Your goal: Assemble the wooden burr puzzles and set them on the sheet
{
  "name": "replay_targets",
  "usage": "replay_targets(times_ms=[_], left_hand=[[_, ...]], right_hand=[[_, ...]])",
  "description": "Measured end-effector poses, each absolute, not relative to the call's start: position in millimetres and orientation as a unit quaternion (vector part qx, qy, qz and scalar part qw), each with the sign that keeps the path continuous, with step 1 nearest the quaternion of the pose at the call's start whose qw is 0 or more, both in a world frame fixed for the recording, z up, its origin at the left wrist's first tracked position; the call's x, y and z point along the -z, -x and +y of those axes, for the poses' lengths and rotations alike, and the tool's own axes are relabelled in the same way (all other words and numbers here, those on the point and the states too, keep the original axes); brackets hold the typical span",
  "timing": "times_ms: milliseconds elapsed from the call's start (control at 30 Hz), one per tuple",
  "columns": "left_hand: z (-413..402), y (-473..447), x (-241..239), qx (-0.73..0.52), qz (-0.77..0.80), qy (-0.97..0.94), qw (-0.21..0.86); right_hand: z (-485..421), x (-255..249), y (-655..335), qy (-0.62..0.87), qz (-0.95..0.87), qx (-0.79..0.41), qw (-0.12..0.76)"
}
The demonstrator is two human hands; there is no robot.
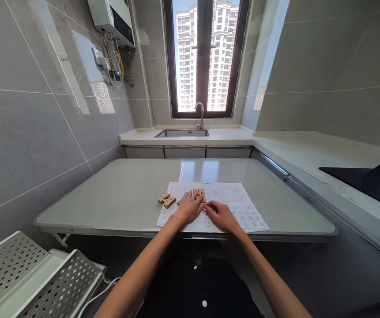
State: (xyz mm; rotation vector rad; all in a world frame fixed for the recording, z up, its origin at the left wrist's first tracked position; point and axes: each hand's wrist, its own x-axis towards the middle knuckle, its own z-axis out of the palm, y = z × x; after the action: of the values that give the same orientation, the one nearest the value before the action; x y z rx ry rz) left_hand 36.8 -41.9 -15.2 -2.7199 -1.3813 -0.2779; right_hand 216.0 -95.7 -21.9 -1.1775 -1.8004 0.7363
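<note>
Wooden blocks (199,194) are lying in a flat cluster on a printed paper sheet (242,207) spread over the grey table (117,198), and the left hand (190,206) is resting palm-down across them, fingers spread rather than closed around any piece. Just beside it the right hand (220,214) is pressing loosely curled fingertips onto the sheet, holding nothing that I can make out. A smaller bunch of wooden pieces (167,200) is sitting apart at the sheet's left edge.
</note>
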Motion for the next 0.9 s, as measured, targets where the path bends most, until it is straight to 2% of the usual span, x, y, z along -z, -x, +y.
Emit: replay_targets(times_ms=[233, 433, 533, 733, 900], left_hand=[[-57.2, -26.7, 1.6, 0.191, -0.365, 0.910, -0.033], [-63.5, -19.6, 9.5, 0.249, -0.444, 0.860, -0.014], [-68.9, -19.1, 12.9, 0.246, -0.482, 0.841, -0.012], [-77.1, -15.6, 18.9, 0.253, -0.495, 0.831, -0.017], [-77.1, -9.3, 19.0, 0.262, -0.502, 0.824, -0.034]], right_hand=[[-96.5, 20.1, -216.2, 0.474, -0.718, -0.280, 0.425], [-88.7, 31.9, -218.4, 0.495, -0.715, -0.210, 0.446], [-84.4, 41.9, -217.7, 0.483, -0.752, -0.150, 0.423], [-80.6, 53.8, -212.6, 0.503, -0.798, -0.081, 0.322], [-82.1, 48.4, -212.0, 0.505, -0.791, -0.078, 0.335]])
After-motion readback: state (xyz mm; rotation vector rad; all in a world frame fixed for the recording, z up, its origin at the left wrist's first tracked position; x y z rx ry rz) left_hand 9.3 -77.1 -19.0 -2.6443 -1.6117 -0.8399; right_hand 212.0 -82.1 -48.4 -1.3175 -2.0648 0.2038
